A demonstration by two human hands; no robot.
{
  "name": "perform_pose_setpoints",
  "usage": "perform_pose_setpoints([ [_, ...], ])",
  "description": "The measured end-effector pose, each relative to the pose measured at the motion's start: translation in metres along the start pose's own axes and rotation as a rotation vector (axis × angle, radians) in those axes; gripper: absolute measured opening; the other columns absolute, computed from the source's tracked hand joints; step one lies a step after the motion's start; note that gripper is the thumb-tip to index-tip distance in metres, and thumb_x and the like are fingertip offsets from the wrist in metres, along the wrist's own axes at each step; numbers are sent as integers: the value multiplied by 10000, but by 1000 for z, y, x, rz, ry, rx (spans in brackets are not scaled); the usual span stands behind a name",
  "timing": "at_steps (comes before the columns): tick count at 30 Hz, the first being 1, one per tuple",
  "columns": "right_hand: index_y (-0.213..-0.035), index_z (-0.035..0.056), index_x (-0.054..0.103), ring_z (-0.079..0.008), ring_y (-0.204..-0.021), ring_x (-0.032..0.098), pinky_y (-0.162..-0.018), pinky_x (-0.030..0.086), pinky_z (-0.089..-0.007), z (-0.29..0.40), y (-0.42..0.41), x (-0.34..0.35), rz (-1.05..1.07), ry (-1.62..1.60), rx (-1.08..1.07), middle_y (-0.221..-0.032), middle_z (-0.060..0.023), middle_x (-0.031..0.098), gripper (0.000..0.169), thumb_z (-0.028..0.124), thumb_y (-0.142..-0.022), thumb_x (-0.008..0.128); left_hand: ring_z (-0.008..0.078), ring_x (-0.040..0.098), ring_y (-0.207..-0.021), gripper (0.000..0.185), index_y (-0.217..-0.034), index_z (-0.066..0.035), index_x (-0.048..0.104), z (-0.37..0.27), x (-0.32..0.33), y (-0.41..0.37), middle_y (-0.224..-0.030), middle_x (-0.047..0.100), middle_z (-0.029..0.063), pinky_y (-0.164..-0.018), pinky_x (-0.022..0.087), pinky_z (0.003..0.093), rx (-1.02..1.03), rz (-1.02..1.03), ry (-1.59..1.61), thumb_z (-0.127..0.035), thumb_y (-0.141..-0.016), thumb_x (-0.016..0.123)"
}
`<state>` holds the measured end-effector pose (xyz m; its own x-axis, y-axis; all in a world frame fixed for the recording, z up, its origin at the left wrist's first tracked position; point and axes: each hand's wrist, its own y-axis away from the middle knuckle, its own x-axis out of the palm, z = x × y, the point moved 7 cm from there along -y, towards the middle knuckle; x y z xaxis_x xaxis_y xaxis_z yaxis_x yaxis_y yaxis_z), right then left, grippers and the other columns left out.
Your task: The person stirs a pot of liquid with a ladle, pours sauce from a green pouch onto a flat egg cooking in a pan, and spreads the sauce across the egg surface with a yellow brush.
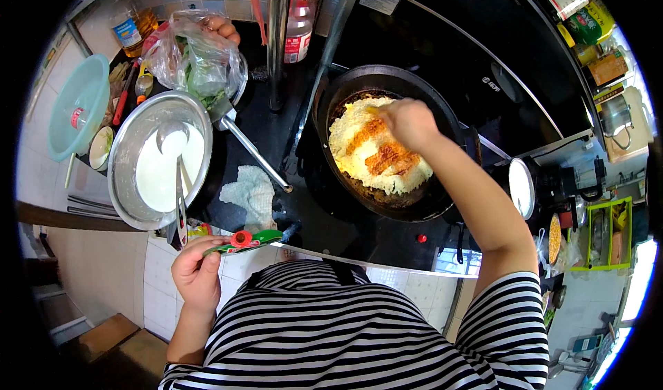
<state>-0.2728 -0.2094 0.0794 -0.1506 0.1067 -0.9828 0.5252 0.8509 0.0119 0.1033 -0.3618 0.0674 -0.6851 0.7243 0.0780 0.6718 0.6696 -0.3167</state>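
My left hand [199, 276] grips a green sauce pouch [254, 242] with an uncapped red spout at the counter's front edge. Over the wok [450, 110], my right hand [409, 123] is at the top of a pale, lacy-edged pancake [347, 157]. Reddish-brown sauce [388, 157] is smeared across the pancake's middle. Something yellow shows at the right fingertips, but blur hides whether it is held. A small red cap [422, 238] lies on the black counter, right of the wok's front.
A steel bowl [116, 172] of white batter with a ladle [180, 193] stands at left. A spatula [254, 149] and a crumpled cloth [251, 196] lie between bowl and wok. Behind are a plastic bag of greens [194, 53], eggs [222, 27] and a metal pole [278, 43].
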Motion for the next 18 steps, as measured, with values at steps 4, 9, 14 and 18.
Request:
perform_pose_setpoints([
  [4, -1005, 112, 640, -249, -811, 596, -733, 472, -366, 37, 22, -25, -55, -363, -191, -878, -92, 641, 232, 225, -873, 487, 230, 583, -880, 148, -904, 31, 596, 1, -4, -1, -912, 627, 153, -829, 431, 338, 1, -30, -51, -93, -822, 595],
  [9, -1031, -33, 588, -115, -744, 588, -702, 445, -255, -27, 30, 8, 204, -1164, 319, -823, -82, 642, 266, 170, -903, 473, 231, 587, -878, 152, -911, 32, 593, 5, 1, -1, -916, 627, 152, -824, 435, 340, -17, -8, -25, -93, -825, 592],
  [14, -1006, 0, 609, -112, -673, 581, -594, 455, -251, -126, 48, 37, 25, -953, 598, -766, -61, 648, 257, 196, -882, 499, 228, 587, -879, 155, -913, 32, 592, 3, 5, -5, -920, 627, 155, -826, 436, 339, -2, 20, -11, -98, -827, 591],
  [18, -979, 101, 647, -264, -720, 574, -667, 477, -349, -68, 65, -13, -248, -443, 12, -860, -107, 639, 201, 207, -856, 527, 230, 587, -884, 154, -913, 32, 592, 9, 4, -2, -925, 623, 157, -827, 437, 338, -11, 0, -19, -98, -829, 589],
])
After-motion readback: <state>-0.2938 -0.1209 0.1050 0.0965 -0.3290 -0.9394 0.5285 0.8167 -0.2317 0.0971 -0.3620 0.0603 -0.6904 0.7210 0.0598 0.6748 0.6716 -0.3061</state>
